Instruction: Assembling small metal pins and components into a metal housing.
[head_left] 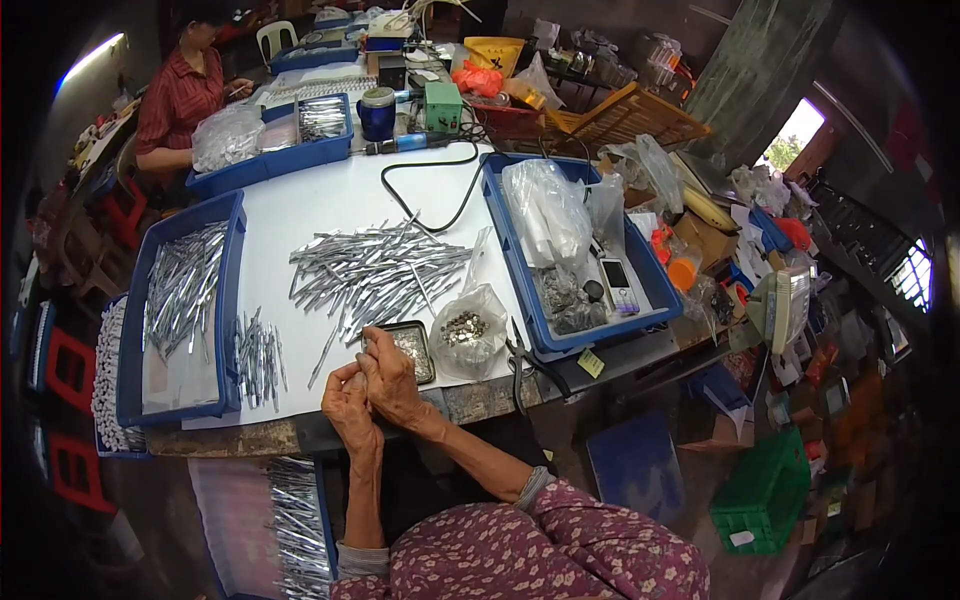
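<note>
My left hand (350, 408) and my right hand (393, 382) meet at the front edge of the white-covered table, fingertips pinched close together. Whatever lies between the fingers is too small or hidden to make out. Just behind my right hand is a small dark-rimmed tray (421, 365) with tiny bits in it. To its right, an open clear plastic bag (480, 358) holds small metal parts. Beyond my hands spreads a heap of thin silvery metal rods (370, 265). A smaller bunch of rods (259, 360) lies to the left. Dark-handled pliers (518, 362) rest right of the bag.
At left, a blue tray (232, 290) holds more rods. Another blue tray (510, 240) at right contains plastic bags and a phone-like device (619, 285). A black cable (455, 215) curls across the far table, near a green box (442, 107). A person (180, 100) sits at far left.
</note>
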